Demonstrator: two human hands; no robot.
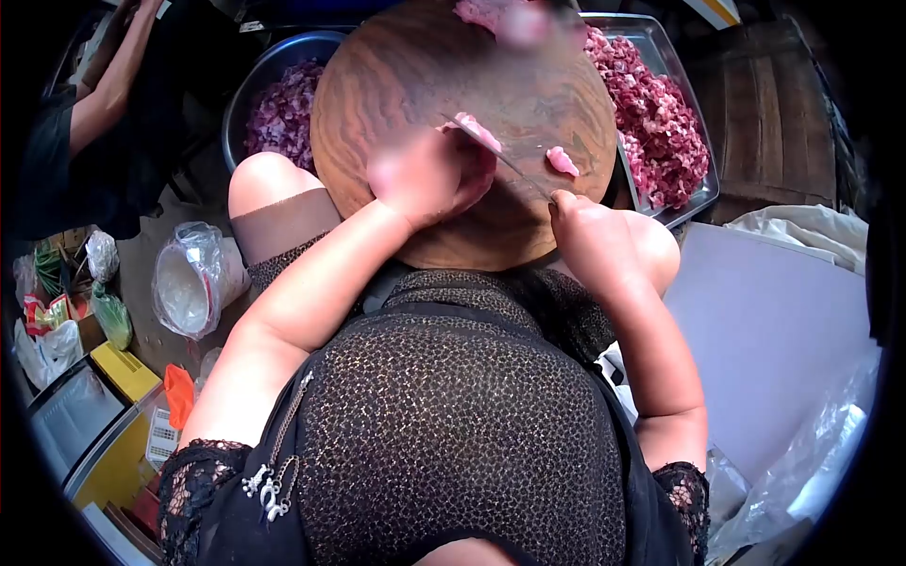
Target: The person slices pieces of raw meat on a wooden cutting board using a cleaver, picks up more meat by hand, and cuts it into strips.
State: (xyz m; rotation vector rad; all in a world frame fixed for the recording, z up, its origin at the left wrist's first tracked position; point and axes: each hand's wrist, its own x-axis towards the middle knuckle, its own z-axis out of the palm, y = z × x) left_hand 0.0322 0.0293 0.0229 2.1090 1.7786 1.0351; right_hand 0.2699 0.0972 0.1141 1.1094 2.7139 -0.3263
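Note:
On the round wooden chopping block (377, 85), my left hand (420, 179) is closed on a piece of pink meat (481, 132); part of this hand is blurred. A knife (519, 172) is gripped in my right hand (595, 236), its thin blade slanting up and left across the meat beside my left fingers. To the right of the blade lies a small separate meat scrap (562, 161). A larger lump of meat (486, 13) rests at the block's far edge, partly blurred.
Chopped meat (651, 113) fills a metal tray (703, 193) at the right. Left of the block stands a blue-rimmed basin (231, 123) of chopped meat. A plastic-lined white bucket (193, 283) is on the floor. At upper left, another person's arm (113, 90) shows.

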